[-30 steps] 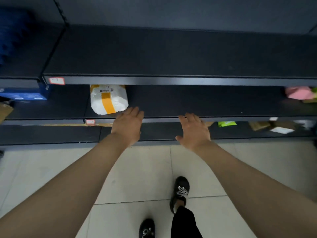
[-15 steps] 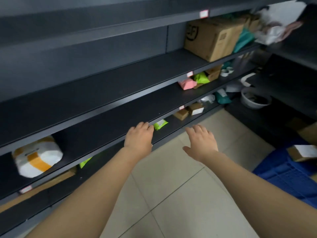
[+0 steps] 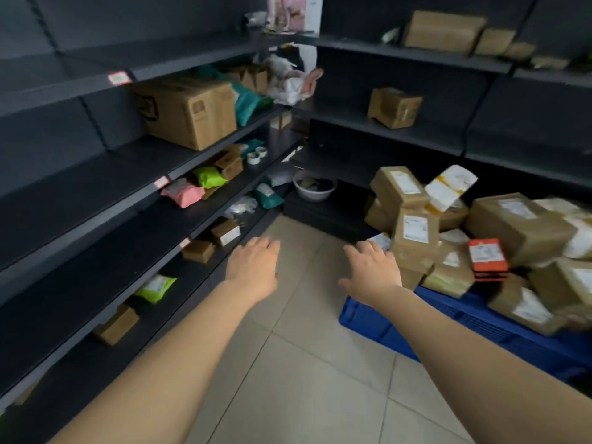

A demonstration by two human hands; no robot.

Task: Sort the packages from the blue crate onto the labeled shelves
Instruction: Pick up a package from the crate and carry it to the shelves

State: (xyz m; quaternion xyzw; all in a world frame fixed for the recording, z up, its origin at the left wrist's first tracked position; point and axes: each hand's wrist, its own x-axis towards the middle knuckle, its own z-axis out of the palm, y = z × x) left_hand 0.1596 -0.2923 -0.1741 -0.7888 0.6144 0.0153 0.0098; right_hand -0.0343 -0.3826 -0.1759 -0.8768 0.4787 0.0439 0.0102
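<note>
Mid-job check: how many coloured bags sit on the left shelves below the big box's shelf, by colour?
Pink bag: 1
Lime bags: 2
Teal bags: 2
Total: 5

Shelves [image 3: 96,200] ran along your left, and a second rack [image 3: 416,136] stood ahead, meeting them in the corner. The crate [image 3: 378,322] sat on the floor [image 3: 288,363] to your right, before the rack, with packages [image 3: 413,238] heaped in it. A big box [image 3: 189,110] stood on an upper left shelf, and a basin [image 3: 314,189] sat low in the corner. Your left hand [image 3: 253,267] was over the floor and your right hand [image 3: 374,267] was just beside the heap.
</note>
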